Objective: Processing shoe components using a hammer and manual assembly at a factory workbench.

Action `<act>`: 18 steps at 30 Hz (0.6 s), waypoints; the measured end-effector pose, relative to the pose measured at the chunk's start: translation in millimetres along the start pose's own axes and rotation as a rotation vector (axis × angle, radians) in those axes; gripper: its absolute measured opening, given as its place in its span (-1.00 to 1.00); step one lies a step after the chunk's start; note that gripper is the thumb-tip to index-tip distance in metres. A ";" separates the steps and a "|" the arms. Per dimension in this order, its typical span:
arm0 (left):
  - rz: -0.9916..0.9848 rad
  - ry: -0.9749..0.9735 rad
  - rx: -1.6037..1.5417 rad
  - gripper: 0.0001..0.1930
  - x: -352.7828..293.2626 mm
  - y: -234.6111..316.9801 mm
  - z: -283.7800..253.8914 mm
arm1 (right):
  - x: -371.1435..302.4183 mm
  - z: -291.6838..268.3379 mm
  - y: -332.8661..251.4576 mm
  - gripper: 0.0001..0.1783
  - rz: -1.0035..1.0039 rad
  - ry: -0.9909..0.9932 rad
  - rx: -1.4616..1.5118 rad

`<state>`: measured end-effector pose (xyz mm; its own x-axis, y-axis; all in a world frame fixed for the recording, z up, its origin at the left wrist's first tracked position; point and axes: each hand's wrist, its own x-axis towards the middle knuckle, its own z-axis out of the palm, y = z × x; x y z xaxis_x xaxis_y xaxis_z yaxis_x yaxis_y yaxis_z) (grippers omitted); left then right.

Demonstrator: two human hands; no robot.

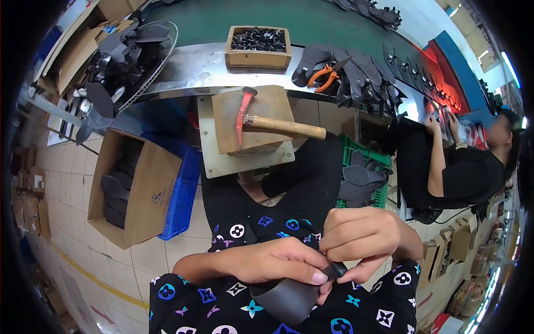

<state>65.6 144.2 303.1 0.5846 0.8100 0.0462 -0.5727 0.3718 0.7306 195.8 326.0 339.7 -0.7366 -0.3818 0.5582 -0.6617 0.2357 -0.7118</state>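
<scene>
Above my lap, my left hand (pixel 283 261) grips a smooth dark grey insole-shaped piece (pixel 289 300), thumb on top and fingers curled beneath. The piece's broad rounded end hangs toward my body. My right hand (pixel 364 239) is closed at its narrow end, thumb and fingers pinching where a small black part sticks out; the fingers hide much of it. Ahead of my knees, a hammer (pixel 283 126) with a red head and wooden handle rests on a brown block (pixel 222 117), apart from both hands.
On the metal-edged bench stand a wooden box (pixel 258 58) of small black parts, orange-handled pliers (pixel 328 75) and dark insole pieces (pixel 361 72). A carton (pixel 147 195) beside a blue crate (pixel 183 206) is at left, a green crate (pixel 381 195) at right. Another person (pixel 464 167) sits at right.
</scene>
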 end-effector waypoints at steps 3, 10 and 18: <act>0.033 0.047 0.028 -0.68 -5.6 -8.2 13.8 | 0.8 6.2 -5.3 -0.68 -0.007 -0.037 -0.020; 0.258 0.752 0.678 -0.70 -25.7 24.3 -8.0 | 5.7 -25.3 7.5 -0.51 0.292 0.011 -0.540; 0.970 2.216 1.407 -0.67 -122.2 188.2 -126.1 | -75.3 -83.8 121.0 -0.68 0.785 0.808 -0.820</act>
<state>-186.1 172.4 349.1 -0.7318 -0.0672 0.6782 0.6291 0.3162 0.7101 159.5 458.2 247.3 -0.6397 0.6420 0.4226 0.2718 0.7032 -0.6570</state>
